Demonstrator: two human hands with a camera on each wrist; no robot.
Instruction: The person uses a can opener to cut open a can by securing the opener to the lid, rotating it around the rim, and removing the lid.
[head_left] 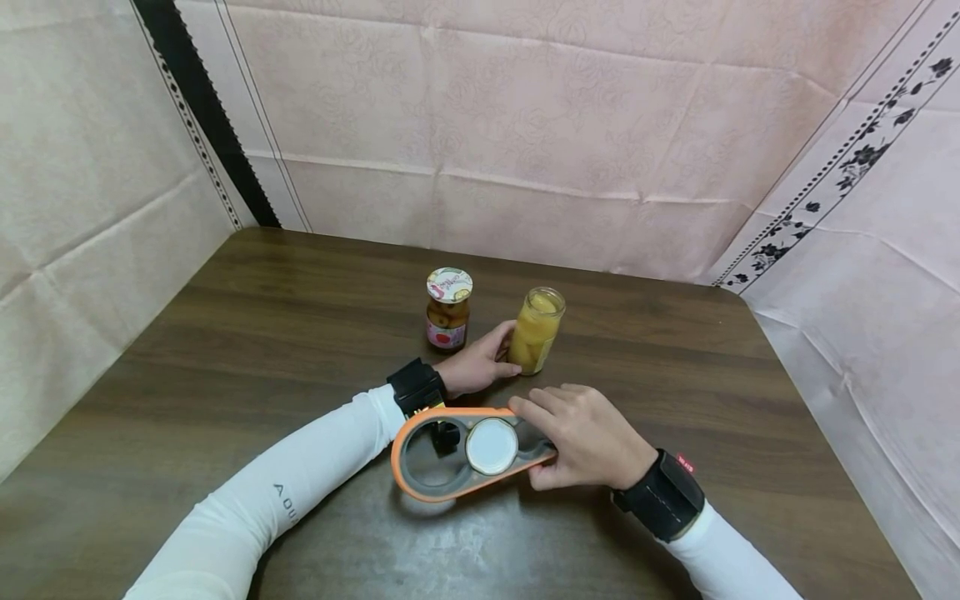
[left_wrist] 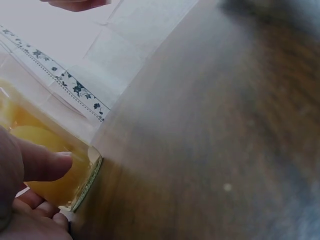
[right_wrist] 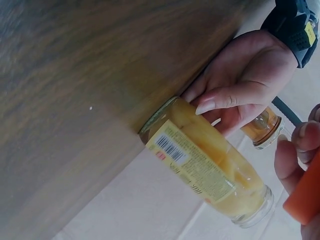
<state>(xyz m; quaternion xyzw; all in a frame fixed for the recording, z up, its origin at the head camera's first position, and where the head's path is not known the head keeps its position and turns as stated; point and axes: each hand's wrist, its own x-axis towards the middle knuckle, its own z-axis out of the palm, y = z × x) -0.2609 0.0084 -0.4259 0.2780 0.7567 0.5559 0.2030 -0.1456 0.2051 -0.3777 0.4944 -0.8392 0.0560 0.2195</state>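
A glass jar of yellow fruit pieces point(head_left: 536, 332) stands lidless on the table, its bare rim at the top. My left hand point(head_left: 477, 362) holds it low on its left side; in the left wrist view the thumb point(left_wrist: 47, 164) lies along the glass. The label with a barcode point(right_wrist: 192, 162) shows in the right wrist view. Nearer the front, my right hand point(head_left: 588, 435) grips an orange and grey jar opener point(head_left: 429, 493) by one end, raised over the table. A round white lid point(head_left: 492, 447) sits in one of the opener's rings; the larger ring has nothing in it.
Left of the fruit jar stands a second jar point(head_left: 447, 312) with a patterned lid and dark round contents, just beyond my left hand. The brown wooden table point(head_left: 300, 300) ends at pale cloth hangings point(head_left: 525, 125) behind and at both sides.
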